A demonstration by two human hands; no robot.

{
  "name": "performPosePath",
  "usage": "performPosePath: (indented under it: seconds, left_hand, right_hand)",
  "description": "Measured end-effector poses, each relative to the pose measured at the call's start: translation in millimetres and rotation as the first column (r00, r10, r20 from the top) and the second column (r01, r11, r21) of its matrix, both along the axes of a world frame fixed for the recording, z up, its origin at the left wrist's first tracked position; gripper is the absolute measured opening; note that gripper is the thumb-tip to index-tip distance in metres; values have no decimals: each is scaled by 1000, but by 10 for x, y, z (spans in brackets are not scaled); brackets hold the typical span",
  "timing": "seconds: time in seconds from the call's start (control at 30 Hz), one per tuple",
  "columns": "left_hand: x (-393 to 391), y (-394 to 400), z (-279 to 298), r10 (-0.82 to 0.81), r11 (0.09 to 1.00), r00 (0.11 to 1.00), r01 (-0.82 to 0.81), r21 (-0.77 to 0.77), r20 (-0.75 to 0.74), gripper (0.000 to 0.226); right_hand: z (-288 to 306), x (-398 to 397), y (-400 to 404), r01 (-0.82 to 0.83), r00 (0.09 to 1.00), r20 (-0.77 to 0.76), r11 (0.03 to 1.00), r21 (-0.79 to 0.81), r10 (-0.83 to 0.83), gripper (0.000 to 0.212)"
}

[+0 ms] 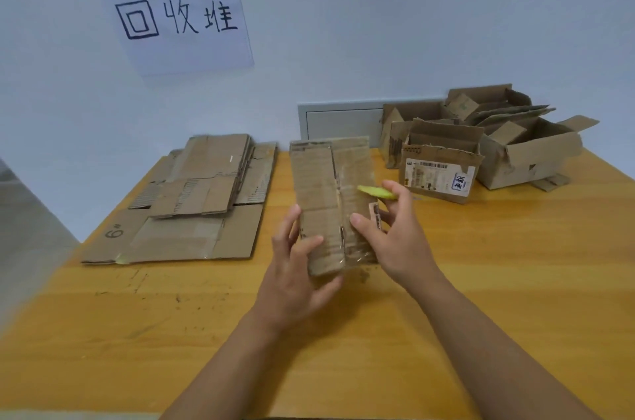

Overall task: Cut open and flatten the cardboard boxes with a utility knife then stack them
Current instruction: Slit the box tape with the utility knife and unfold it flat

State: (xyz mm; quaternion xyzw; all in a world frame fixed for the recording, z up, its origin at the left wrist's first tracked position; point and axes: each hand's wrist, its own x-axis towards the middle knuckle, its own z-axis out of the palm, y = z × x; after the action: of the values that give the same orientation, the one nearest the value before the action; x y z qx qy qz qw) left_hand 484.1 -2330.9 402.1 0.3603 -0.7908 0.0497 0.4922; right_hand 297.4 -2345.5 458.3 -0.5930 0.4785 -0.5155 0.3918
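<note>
Both hands' fingers grip the flattened box [331,199]; the right hand [395,234] also holds a yellow knife [376,192].

Box [330,199]: matt corrugated cardboard (glossy tape strips); table [481,282]: scuffed, seemingly wood.

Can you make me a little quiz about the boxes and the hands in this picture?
1. True or false: both hands hold the same cardboard box.
2. Which hand also holds the yellow knife? A) the left hand B) the right hand C) neither
3. Fill in: the flat pile of cardboard lies on the ___ side of the wooden table, under the paper sign.

Key:
1. True. The left hand grips its near left edge; the right thumb lies on its front.
2. B.
3. Left. The boxes not yet flattened sit at the far right.
</note>
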Motion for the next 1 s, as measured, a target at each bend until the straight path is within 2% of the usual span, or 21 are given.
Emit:
performPosePath:
  seconds: [0.13,0.2,0.3,0.37,0.47,0.53,0.57,0.63,0.67,0.73,0.87,1.0]
  left_hand:
    - [32,1,172,-12,1000,991,16,25,-136,59]
    - [32,-68,390,86,996,976,-81,34,-198,54]
    - [32,-252,775,240,966,959,-221,134,-150,60]
    - [13,-340,906,225,954,971,-203,220,-81,53]
    - [-31,-352,857,214,957,969,-182,225,-126,39]
    - [-56,-322,786,236,959,954,-197,206,-185,36]
    - [-63,-311,765,236,960,950,-195,200,-203,34]
    - [-75,-301,759,227,961,949,-182,207,-217,32]
    - [-80,-300,763,220,961,951,-173,218,-219,30]
    - [-91,-301,761,199,962,954,-147,228,-225,27]
    - [-116,-320,724,183,966,960,-136,218,-212,30]
    - [-146,-316,683,189,965,965,-147,218,-182,37]
  right_hand:
    - [-155,-15,75,30,1000,4,995,-92,-30,56]
    - [-195,-19,125,29,999,-25,992,-124,-32,56]
    - [-196,0,168,-9,995,-104,987,-158,-8,55]
    - [-186,-25,152,-14,984,-178,985,-173,-18,54]
    - [-179,-88,112,59,935,-323,961,-271,-148,53]
    - [-150,-87,105,147,883,-334,870,-470,-329,45]
    - [-121,-68,111,164,862,-300,784,-598,-409,39]
    - [-31,-12,126,138,860,-219,622,-771,-462,30]
    - [14,21,130,112,875,-199,583,-805,-442,27]
    - [100,92,144,77,902,-201,601,-796,-381,30]
    - [166,195,163,36,944,-219,737,-674,-247,41]
    - [90,225,76,34,958,-207,798,-602,-197,34]
